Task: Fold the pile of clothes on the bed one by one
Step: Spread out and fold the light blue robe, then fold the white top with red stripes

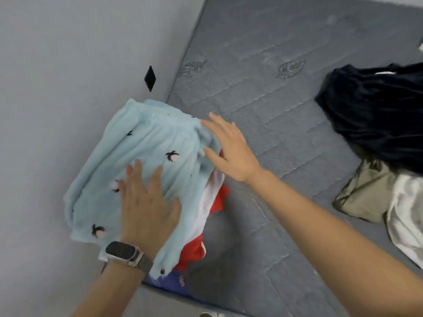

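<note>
Lying under it all, the bed (263, 92) is holding a dark heap (375, 115) of clothes on the right, well apart from the folded stack by the wall, so done and not-done are staying sorted. The blue top (146, 156) is sitting on that stack, over red cloth (194, 250). The left hand (146, 200) is pressing flat on it, fingers straight, and the right hand (231, 147), open too, is touching its edge, probably smoothing it.
</note>
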`<state>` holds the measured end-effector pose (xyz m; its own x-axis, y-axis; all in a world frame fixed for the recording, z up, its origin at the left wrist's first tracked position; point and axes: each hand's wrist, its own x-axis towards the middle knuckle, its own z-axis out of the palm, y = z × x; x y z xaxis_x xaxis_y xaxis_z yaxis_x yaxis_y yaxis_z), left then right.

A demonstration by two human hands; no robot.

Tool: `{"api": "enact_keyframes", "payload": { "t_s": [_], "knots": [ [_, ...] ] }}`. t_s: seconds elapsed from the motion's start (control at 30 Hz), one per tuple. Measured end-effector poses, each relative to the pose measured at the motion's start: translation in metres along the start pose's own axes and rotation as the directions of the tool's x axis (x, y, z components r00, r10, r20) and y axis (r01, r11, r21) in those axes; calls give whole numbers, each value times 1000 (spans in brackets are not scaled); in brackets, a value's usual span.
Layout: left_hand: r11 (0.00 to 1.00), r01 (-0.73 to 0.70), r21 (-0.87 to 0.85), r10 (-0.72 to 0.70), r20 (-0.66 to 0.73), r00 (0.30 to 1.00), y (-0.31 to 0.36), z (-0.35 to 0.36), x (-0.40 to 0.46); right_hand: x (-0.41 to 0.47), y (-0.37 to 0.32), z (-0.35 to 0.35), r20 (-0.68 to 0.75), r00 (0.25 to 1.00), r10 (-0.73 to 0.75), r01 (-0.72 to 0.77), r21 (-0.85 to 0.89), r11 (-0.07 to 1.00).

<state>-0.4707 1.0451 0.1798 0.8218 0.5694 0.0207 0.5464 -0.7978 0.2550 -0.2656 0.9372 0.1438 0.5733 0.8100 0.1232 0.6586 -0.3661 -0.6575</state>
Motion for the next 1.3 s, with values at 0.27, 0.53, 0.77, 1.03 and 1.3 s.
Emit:
{"api": "enact_keyframes", "payload": {
  "t_s": [0.27, 0.53, 0.77, 1.03, 1.3],
  "knots": [
    [951, -240, -195, 304, 445, 842, 204, 55, -21, -248, 158, -144, 36, 724, 689, -685, -79, 724],
    [955, -284, -89, 267, 680, 683, 334, 127, -98, -448, 244, -216, -69, 380, 922, -924, 20, 382],
    [932, -317, -173, 329, 769, 548, 407, 169, -154, -507, 286, -250, -272, 324, 906, -940, -197, 277],
    [924, -349, -156, 335, 768, 546, 413, 188, -174, -468, 328, -232, -158, 308, 938, -933, 144, 331],
    [932, -159, -326, 358, 756, 548, 411, 155, -198, -478, 255, -258, 28, 225, 974, -541, 835, 101]
  ]
}}
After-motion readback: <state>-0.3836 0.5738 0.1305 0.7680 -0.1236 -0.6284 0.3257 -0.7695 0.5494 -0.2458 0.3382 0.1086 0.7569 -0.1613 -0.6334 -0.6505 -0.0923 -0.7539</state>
